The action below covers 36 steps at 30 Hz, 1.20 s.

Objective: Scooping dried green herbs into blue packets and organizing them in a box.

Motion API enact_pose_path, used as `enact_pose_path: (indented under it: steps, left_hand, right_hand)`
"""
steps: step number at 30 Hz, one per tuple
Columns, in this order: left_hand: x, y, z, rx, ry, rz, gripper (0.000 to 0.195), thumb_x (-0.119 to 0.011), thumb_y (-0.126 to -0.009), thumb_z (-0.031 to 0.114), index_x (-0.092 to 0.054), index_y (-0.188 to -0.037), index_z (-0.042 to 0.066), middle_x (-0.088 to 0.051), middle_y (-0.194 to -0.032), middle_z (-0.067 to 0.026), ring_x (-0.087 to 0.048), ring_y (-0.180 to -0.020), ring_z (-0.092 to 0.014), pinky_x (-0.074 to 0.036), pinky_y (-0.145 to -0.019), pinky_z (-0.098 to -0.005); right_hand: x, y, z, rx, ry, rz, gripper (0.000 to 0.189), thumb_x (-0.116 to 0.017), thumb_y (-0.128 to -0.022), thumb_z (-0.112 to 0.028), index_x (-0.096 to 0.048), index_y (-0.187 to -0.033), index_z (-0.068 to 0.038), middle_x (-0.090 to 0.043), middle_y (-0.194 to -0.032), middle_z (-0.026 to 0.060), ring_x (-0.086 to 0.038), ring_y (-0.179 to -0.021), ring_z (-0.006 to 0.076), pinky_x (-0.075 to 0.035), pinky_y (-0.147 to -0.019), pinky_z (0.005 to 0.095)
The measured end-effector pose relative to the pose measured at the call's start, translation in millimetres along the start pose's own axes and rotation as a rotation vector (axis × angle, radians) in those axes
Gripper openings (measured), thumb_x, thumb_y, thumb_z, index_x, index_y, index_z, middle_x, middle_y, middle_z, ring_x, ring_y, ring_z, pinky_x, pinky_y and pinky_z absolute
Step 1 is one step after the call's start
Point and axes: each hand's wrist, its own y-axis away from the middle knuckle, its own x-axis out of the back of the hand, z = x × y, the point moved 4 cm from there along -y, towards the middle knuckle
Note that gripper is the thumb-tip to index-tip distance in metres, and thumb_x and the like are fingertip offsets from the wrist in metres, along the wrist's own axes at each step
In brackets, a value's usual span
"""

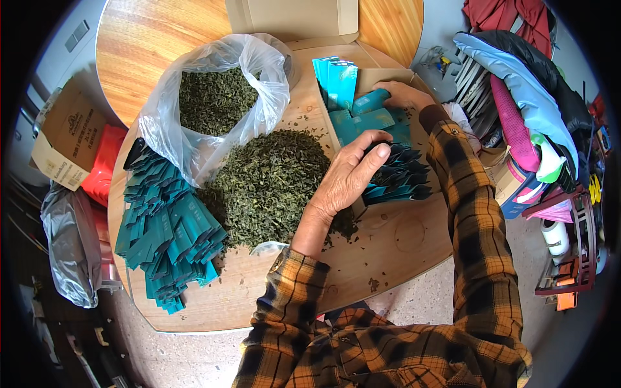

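A cardboard box [326, 116] on the wooden table holds teal printed packets, some upright at its far left corner and others lying flat. My right hand [405, 94] reaches over its far right side, fingers at a teal packet [371, 101]; whether they grip it is unclear. My left hand [350, 169] rests at the left of a dense bunch of teal packets [400, 177] at the box's near end, its fingertips partly hidden behind the thumb. Left of this hand lies a heap of dried green leaves [274, 184]. More teal packets [167, 233] are piled at the table's left.
A clear plastic bag [271, 87] of dried leaves stands behind the heap. An empty carton [296, 17] lies at the far edge. Loose leaf crumbs dot the tabletop [388, 262]. Clothes [524, 92] are piled beyond the right side; a printed carton [73, 136] stands left.
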Motion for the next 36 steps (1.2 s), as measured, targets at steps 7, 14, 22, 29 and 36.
enact_pose_path:
  steps: [7,14,22,29,36]
  left_hand:
    - [0.4,0.3,1.0,0.016,0.004,-0.005,0.059,-0.045,-0.094,0.058,-0.06,-0.115,0.005,-0.057,-0.095,-0.0042,-0.049,-0.091,-0.014,-0.04,-0.085,-0.0278]
    - [1.6,0.6,0.8,-0.005,-0.005,0.011,0.06,-0.046,-0.093,0.059,-0.06,-0.115,0.005,-0.054,-0.089,-0.0022,-0.047,-0.087,-0.013,-0.04,-0.083,-0.0268]
    - [0.8,1.1,2.2,0.037,0.004,-0.008,0.057,-0.046,-0.094,0.057,-0.06,-0.115,0.005,-0.054,-0.09,-0.0019,-0.047,-0.087,-0.012,-0.039,-0.083,-0.0263]
    - [-0.4,-0.8,3.1,-0.011,-0.023,-0.025,0.057,-0.048,-0.094,0.055,-0.056,-0.118,0.003,-0.063,-0.105,-0.0162,-0.059,-0.099,-0.028,-0.044,-0.091,-0.0365]
    - [1.6,0.4,1.1,-0.015,-0.028,-0.021,0.057,-0.047,-0.094,0.054,-0.056,-0.118,0.003,-0.063,-0.105,-0.0169,-0.059,-0.099,-0.028,-0.044,-0.091,-0.0362]
  right_hand:
    - [-1.7,-3.1,22.4,-0.041,-0.006,0.089,0.048,-0.077,-0.066,-0.014,-0.057,-0.11,-0.007,-0.06,-0.108,0.0162,-0.059,-0.101,0.0324,-0.048,-0.085,0.0394]
    - [-1.3,-3.3,41.1,-0.066,-0.206,0.176,0.039,-0.078,-0.062,-0.003,-0.062,-0.097,-0.002,-0.063,-0.093,0.0094,-0.06,-0.087,0.0217,-0.049,-0.073,0.0331]
    - [18.3,14.3,54.3,-0.114,-0.416,0.196,0.031,-0.078,-0.061,-0.004,-0.068,-0.09,0.001,-0.068,-0.077,0.0041,-0.061,-0.072,0.0137,-0.049,-0.067,0.0291]
    - [53.3,43.7,61.9,-0.15,-0.605,0.237,0.018,-0.073,-0.074,-0.011,-0.067,-0.09,-0.005,-0.064,-0.078,0.0001,-0.059,-0.07,0.009,-0.046,-0.06,0.0235]
    - [94.6,76.1,-0.7,0.015,-0.546,0.376,0.021,-0.069,-0.08,-0.019,-0.063,-0.095,-0.005,-0.063,-0.084,0.0,-0.058,-0.074,0.0087,-0.046,-0.061,0.0246]
